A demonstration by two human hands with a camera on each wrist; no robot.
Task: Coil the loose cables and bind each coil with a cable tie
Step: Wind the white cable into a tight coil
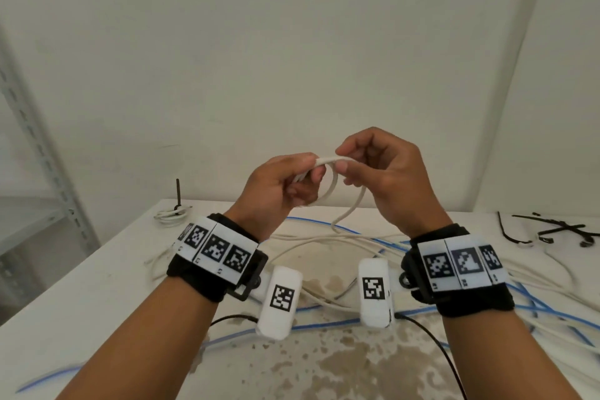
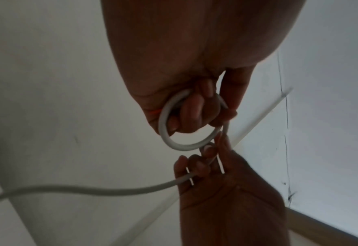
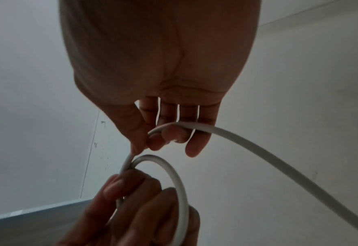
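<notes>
Both hands are raised above the table, working one white cable. My left hand grips a small round loop of it, fingers curled through the ring. My right hand pinches the same cable just beside the loop between thumb and forefinger, and the free length runs under its fingers and hangs down to the table. Black cable ties lie at the table's far right. A finished white coil with a black tie standing up from it sits at the far left.
Loose white cables and blue cables sprawl across the white, stained table under my wrists. A thin black wire crosses the front. A grey metal shelf post stands at the left, a white wall behind.
</notes>
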